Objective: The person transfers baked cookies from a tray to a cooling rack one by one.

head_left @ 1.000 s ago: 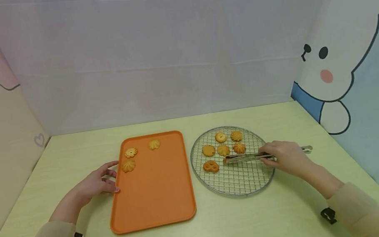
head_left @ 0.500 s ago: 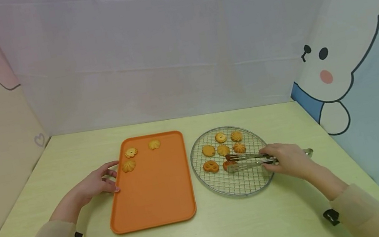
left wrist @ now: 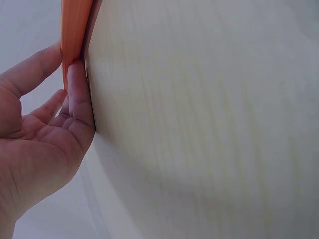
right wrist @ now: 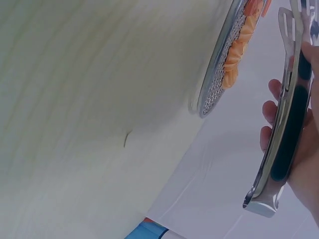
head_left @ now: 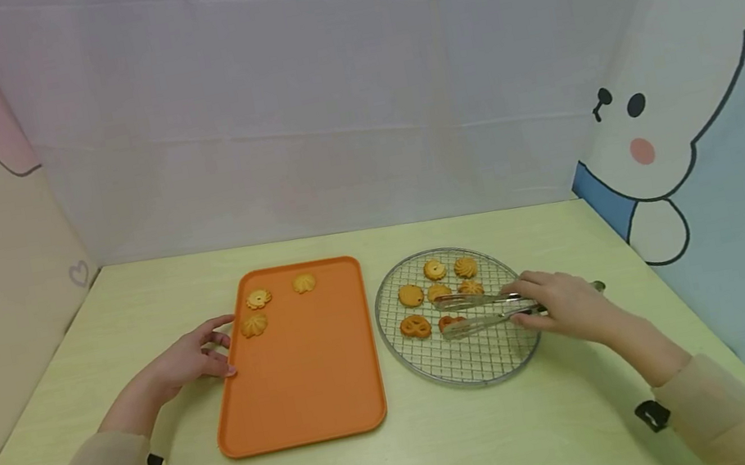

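At the orange tray (head_left: 308,377), my left hand (head_left: 193,362) rests its fingertips against the left rim. The left wrist view shows these fingers (left wrist: 77,94) lightly bent along the tray's side, close to the tabletop. My right hand (head_left: 561,306) grips metal serving tongs (head_left: 481,322) with dark grip panels, over the round wire rack (head_left: 473,360). Their jaws stand apart with nothing pinched between them, overlapping a reddish-brown cookie (head_left: 450,322) that lies on the rack. Beside it lies a pretzel-shaped cookie (head_left: 415,327). In the right wrist view the tongs (right wrist: 291,124) lie across the palm.
Further back on the rack are several golden cookies, among them a round cookie (head_left: 410,296) and a swirled cookie (head_left: 465,268). The tray bears a ring-shaped cookie (head_left: 259,299) and two fluted cookies near its far end. A pale back wall (head_left: 321,108) rises behind the table.
The tongs, nearly shut a second ago, have opened and let go of the reddish-brown cookie, which stays on the rack. They have shifted slightly left and up. My left hand has not moved.
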Tool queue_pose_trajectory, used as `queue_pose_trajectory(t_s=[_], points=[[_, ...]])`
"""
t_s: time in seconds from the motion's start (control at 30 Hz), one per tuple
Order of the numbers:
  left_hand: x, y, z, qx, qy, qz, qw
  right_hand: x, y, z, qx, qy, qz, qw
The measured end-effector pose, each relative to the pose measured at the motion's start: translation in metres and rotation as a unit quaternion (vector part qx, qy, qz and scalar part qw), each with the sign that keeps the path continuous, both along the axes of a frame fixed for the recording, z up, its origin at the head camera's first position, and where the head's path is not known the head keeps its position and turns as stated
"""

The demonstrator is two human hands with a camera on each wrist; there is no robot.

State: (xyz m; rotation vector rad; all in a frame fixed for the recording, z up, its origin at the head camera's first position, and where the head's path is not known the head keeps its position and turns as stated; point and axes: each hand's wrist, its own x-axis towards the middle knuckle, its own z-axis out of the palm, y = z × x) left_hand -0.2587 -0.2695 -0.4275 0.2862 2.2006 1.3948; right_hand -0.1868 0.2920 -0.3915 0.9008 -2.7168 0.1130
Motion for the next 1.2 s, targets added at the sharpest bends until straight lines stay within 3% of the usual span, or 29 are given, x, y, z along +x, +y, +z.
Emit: queue_pose_trajectory(t_s=[0.27,0.8,1.2], points=[[-0.002,-0.002,-0.002,-0.003,-0.002,0.003,1.0000,-0.004,-0.005,0.012,0.031,0.012,0.001,0.9994],[-0.001,-0.002,-0.002,-0.011,0.001,0.006,0.9999,-0.020,-0.030,0.035,0.010,0.052,0.001,0.9986],[0.000,-0.001,-0.002,-0.004,-0.004,0.010,0.9999,-0.042,-0.054,0.044,0.002,0.089,0.014,0.9959]])
